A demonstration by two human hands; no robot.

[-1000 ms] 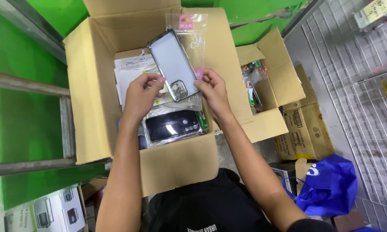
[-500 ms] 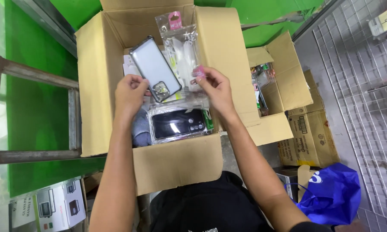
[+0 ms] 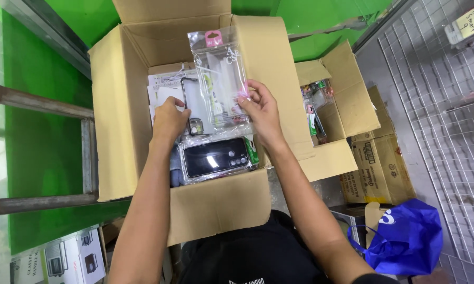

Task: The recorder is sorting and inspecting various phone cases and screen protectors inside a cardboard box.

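Stood open in the middle of the scene: a big cardboard box [image 3: 118, 121], flaps spread, packed with bagged phone cases. Sat just right of it, touching its flap: a smaller open box [image 3: 347, 105] with more small packets inside. Stacked at the right, against the wire grid wall [image 3: 436, 121]: a printed carton [image 3: 376, 168]. Lay near and right on the floor: a blue bag [image 3: 405, 242]. Ran along the left over green floor: a metal frame [image 3: 87, 158]. Showed at the near left corner: white product boxes [image 3: 63, 260].

Lay flat at the near end inside the big box: a dark phone case in a clear bag [image 3: 216, 158]. Was held upright above it, over the middle of the big box: a clear plastic pouch with a pink tab [image 3: 221, 79]. Gripped the pouch at its lower right edge, fingers curled narrow around it: right hand [image 3: 260, 113]. Held a clear phone case [image 3: 195, 108] at its lower left, fingers closed on the edge beside the camera cutout: left hand [image 3: 168, 121]. Sat partly behind the pouch, touching it: that clear case.
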